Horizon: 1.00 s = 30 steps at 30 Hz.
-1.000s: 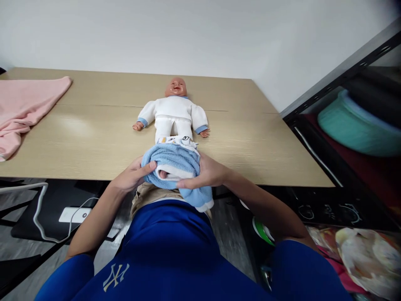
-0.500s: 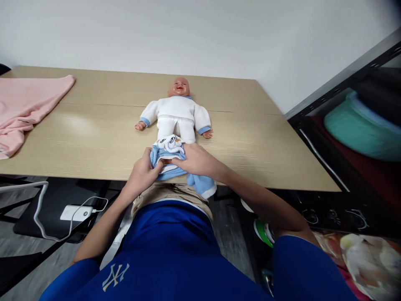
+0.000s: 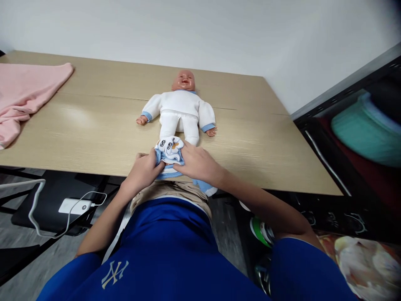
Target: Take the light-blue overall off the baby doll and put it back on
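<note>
A baby doll [image 3: 183,102] in a white top with blue collar and cuffs lies face up on the table, its white legs pointing toward me. Just below its legs are small blue-and-white baby pants [image 3: 170,152], bunched up, with an animal face on the cloth. My left hand [image 3: 144,169] pinches their left side, thumb toward the opening. On the right side, my right hand [image 3: 199,164] grips the bunched cloth the same way. A blue part with a white cuff hangs over the table's front edge beneath my right wrist. The doll's feet are hidden behind the cloth.
A pink cloth [image 3: 29,90] lies on the table [image 3: 257,138] at the left. A white power bank [image 3: 74,206] with a cable rests on a black seat below. At right, a black shelf holds a teal basin [image 3: 366,129]; a wall stands behind.
The pants' opening has been gathered tighter, and the animal face now stands more upright between my hands. The view has shifted slightly; the doll has stayed in place.
</note>
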### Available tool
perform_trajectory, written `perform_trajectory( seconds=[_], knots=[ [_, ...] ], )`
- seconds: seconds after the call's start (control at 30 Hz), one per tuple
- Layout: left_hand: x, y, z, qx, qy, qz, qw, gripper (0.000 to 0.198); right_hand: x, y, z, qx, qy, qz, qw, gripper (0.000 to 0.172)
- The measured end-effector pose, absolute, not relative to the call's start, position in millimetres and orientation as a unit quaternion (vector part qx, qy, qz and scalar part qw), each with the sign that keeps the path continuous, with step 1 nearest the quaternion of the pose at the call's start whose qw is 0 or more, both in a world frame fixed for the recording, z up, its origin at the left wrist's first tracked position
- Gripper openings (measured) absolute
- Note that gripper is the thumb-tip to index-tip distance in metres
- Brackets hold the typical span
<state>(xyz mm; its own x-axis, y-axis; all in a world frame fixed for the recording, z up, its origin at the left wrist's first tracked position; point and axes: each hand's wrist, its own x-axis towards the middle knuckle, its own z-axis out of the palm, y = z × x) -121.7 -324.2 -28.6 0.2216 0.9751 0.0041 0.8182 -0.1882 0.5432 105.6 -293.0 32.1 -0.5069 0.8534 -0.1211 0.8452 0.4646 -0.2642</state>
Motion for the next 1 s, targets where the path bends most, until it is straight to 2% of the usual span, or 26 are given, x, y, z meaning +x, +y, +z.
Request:
perform_trajectory(
  seconds=[0.13,0.23,0.33,0.43,0.5,0.63,0.73,0.87,0.9,1.0],
  knots=[
    [-123.1,-320.7,-44.3,0.756,0.605,0.182,0.172,0.020,107.9,-290.3,23.2,-0.480,-0.864,0.151,0.021,0.034],
    [-124.7,-319.1,-58.0,0.755,0.593,0.218,0.176,0.019,111.8,-286.0,14.7,-0.460,-0.869,0.173,0.061,0.034],
    [-126.3,-318.1,-68.6,0.747,0.556,0.292,0.218,0.018,115.7,-282.5,5.8,-0.445,-0.868,0.190,0.108,0.044],
    [-128.1,-315.8,-75.1,0.732,0.519,0.360,0.257,0.027,119.8,-278.3,-2.4,-0.448,-0.852,0.217,0.161,0.061],
    [-129.9,-311.7,-78.0,0.724,0.503,0.391,0.265,0.029,123.4,-273.9,-6.6,-0.446,-0.838,0.240,0.202,0.066],
    [-139.1,-295.6,-76.2,0.736,0.477,0.408,0.253,0.028,132.7,-260.5,-8.5,-0.411,-0.837,0.256,0.254,0.042],
    [-151.2,-278.0,-61.2,0.775,0.445,0.370,0.256,0.030,139.6,-245.5,-4.8,-0.372,-0.844,0.268,0.278,0.042],
    [-163.5,-250.1,-29.4,0.811,0.372,0.334,0.304,0.030,147.5,-216.6,-1.7,-0.372,-0.847,0.289,0.247,0.037],
    [-165.2,-243.0,-22.4,0.811,0.362,0.320,0.329,0.030,149.5,-208.9,-1.4,-0.383,-0.846,0.293,0.229,0.040],
    [-169.9,-224.5,-9.3,0.794,0.359,0.269,0.410,0.034,156.1,-192.4,1.2,-0.387,-0.844,0.317,0.194,0.064]
  ],
)
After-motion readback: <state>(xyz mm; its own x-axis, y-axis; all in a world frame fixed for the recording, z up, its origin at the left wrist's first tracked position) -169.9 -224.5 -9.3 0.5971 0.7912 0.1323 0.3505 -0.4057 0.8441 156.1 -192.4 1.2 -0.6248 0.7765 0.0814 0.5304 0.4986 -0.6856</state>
